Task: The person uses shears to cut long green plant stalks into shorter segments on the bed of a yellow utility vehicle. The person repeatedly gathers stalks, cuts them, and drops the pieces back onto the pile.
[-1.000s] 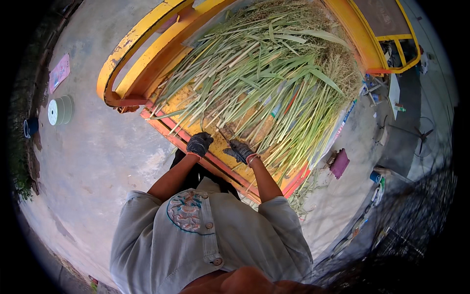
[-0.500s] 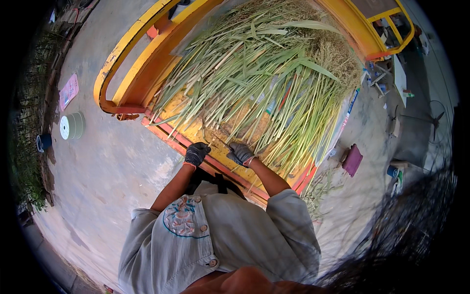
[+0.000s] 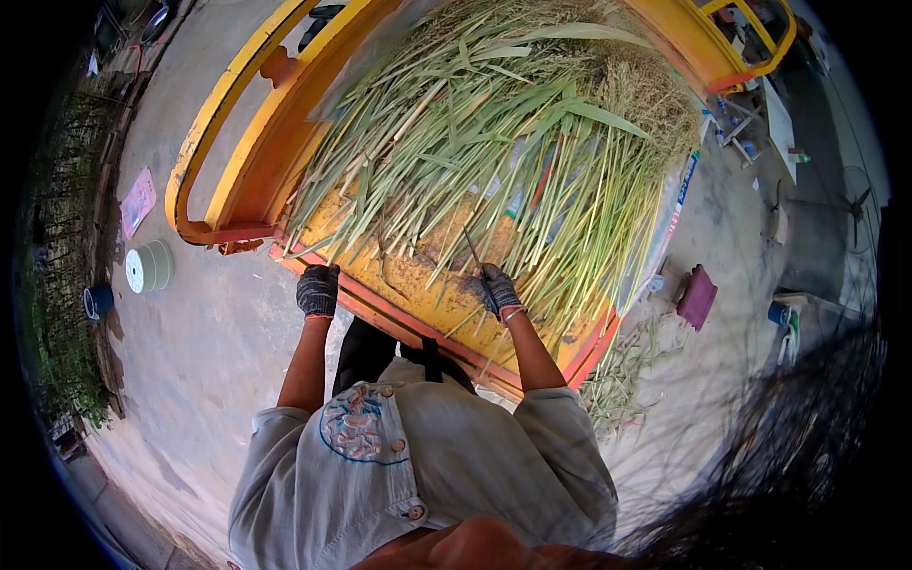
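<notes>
Dark knitted gloves cover both hands. My left hand (image 3: 317, 291) is closed beside the near left edge of a yellow cargo bed (image 3: 418, 285) with a red rim; what its fingers hold, if anything, is hidden. Over the bed's near part, my right hand (image 3: 496, 291) grips a thin, dark, straight piece (image 3: 471, 249) that points away from me; I cannot tell whether it is a blade or a stick. Beyond both hands lies a wide layer of green stalks (image 3: 427, 152), their cut ends toward me and their feathery seed heads (image 3: 655, 104) at the far right.
Yellow rails (image 3: 256, 114) rise along the bed's left side, and another yellow frame (image 3: 750, 57) stands at the far right. On the concrete floor are a pale green round container (image 3: 150, 266), a blue pot (image 3: 97, 301), a pink sheet (image 3: 138, 201), a maroon item (image 3: 697, 297) and leaf scraps (image 3: 622, 380).
My left hand has moved left, away from the right hand, to the bed's edge. My right hand has shifted slightly right, and the thin piece now points more steeply away from me.
</notes>
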Action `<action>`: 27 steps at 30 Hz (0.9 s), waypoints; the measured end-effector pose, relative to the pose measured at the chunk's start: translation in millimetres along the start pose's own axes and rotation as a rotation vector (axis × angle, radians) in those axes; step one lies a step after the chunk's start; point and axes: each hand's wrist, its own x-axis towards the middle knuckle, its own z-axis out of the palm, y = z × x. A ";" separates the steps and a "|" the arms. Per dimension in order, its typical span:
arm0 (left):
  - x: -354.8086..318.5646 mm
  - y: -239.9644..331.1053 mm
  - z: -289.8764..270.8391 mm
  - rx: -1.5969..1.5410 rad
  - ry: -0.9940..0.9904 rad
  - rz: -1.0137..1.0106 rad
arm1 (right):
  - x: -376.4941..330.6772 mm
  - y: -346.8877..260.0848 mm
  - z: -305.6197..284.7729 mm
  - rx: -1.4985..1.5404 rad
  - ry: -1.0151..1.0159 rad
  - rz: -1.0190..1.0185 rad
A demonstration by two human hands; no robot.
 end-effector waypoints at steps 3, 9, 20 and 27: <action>33.7 70.1 29.2 -0.307 -0.027 0.176 | 11.9 -17.6 -8.3 0.362 -0.032 0.233; 101.8 179.6 62.4 -0.467 -0.134 0.465 | -0.5 20.6 9.1 0.428 0.188 -0.099; 139.1 257.7 123.1 -0.148 -0.212 0.326 | -87.2 39.6 42.3 0.012 0.418 0.043; 55.0 323.4 66.1 -0.082 -0.413 0.513 | -95.8 17.4 26.4 0.433 0.558 0.016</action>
